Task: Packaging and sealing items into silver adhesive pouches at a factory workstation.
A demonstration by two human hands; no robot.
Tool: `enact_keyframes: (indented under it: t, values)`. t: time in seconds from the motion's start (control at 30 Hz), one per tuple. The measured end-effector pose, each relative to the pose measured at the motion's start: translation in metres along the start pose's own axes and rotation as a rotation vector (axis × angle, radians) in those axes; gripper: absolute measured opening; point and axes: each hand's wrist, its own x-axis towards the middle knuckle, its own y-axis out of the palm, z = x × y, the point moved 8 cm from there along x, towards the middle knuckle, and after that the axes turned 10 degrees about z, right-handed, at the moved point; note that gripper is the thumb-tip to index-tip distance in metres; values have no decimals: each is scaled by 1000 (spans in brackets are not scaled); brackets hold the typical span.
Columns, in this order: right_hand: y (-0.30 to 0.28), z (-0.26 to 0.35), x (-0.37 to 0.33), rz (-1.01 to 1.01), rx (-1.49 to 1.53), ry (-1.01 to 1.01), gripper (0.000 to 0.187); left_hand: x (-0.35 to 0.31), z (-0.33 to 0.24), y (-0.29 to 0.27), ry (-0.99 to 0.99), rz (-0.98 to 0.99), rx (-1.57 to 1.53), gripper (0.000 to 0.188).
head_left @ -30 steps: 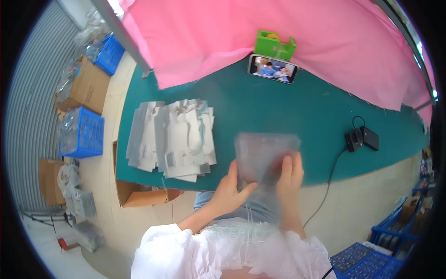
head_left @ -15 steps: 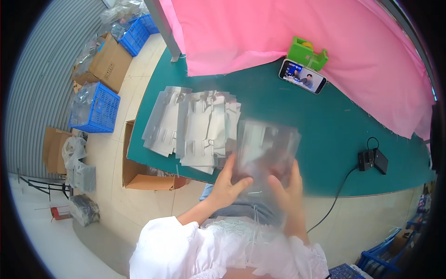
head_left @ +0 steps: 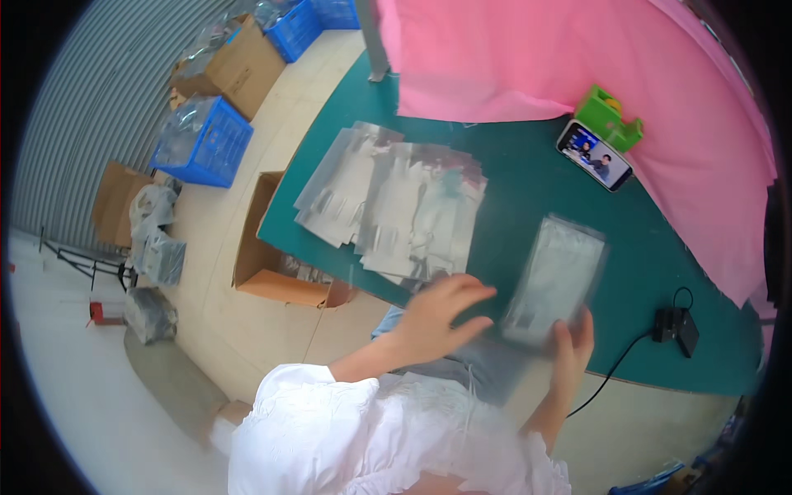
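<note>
At the near edge of the green table, my right hand (head_left: 572, 346) grips a clear plastic sleeve (head_left: 557, 276) by its lower right corner, thumb on top. A whitish sheet shows through the plastic, slightly blurred. My left hand (head_left: 441, 318) is apart from it, its fingers spread and holding nothing. That hand is nearest the lower edge of a pile of clear plastic sleeves with pale inserts (head_left: 417, 214). Beside this pile, farther left, lies a second overlapping group of similar sleeves (head_left: 346, 186).
A phone (head_left: 594, 155) leans against a green tape dispenser (head_left: 609, 118) by the pink cloth (head_left: 511, 58). A black device with a cable (head_left: 664, 324) lies at the table's right. An open carton (head_left: 276, 289) stands below the left edge; blue crates (head_left: 216, 144) stand on the floor.
My left hand has let go of the sleeve and moved away with its fingers spread. My right hand keeps the sleeve, now turned and tilted to the right. The whole view has shifted.
</note>
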Motion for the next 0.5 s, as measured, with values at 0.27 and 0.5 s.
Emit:
enact_keyframes:
  t: [0.27,0.5]
  values:
    - [-8,0,6,-57,-309,-22,48,-2,-2,-65,7,-222,767,50]
    - [-4,-25,-9,-185,108,22,68,-10,-6,-69,10,-170,667,49]
